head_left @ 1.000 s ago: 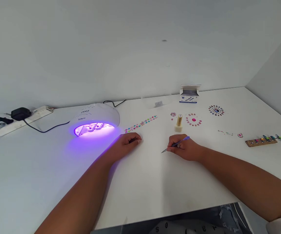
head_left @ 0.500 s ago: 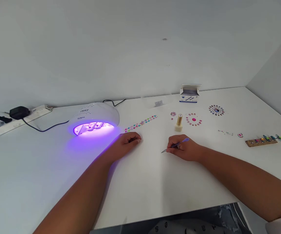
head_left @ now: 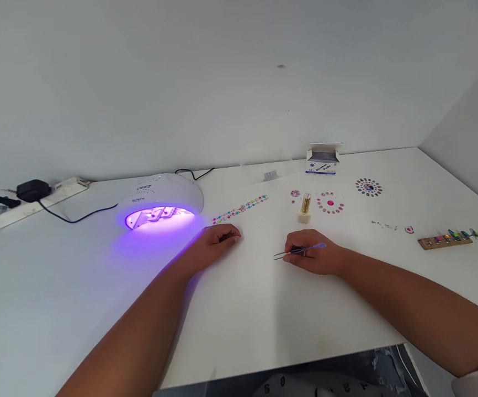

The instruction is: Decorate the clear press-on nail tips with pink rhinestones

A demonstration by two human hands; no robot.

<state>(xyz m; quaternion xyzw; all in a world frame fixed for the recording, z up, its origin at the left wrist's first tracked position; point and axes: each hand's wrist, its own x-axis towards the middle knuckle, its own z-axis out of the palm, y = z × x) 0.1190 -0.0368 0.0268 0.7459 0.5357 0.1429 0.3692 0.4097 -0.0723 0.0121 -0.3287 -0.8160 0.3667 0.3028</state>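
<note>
My right hand (head_left: 311, 252) grips a pair of tweezers (head_left: 318, 246) with a purple handle end. Their thin tips point left, slightly apart, with nothing visible between them. My left hand (head_left: 219, 241) rests on the white table, its fingers loosely curled in toward the thumb, and I see nothing in it. Just beyond the left hand lies a band of small colourful flower decorations (head_left: 241, 210). Behind my right hand stands a small gold-coloured object on a cream block (head_left: 304, 209). Near it lies a ring of pink gems (head_left: 330, 203).
On the left a white nail lamp (head_left: 164, 193) glows purple, its cable running to a power strip (head_left: 36, 204). At the back is a box of alcohol pads (head_left: 323, 159). A gem circle (head_left: 368, 187) and a brown strip with coloured nail tips (head_left: 446, 240) lie on the right.
The tweezers have turned in my right hand: their two tips now show apart, and the purple end has dropped lower and to the right. My left hand has stayed still.
</note>
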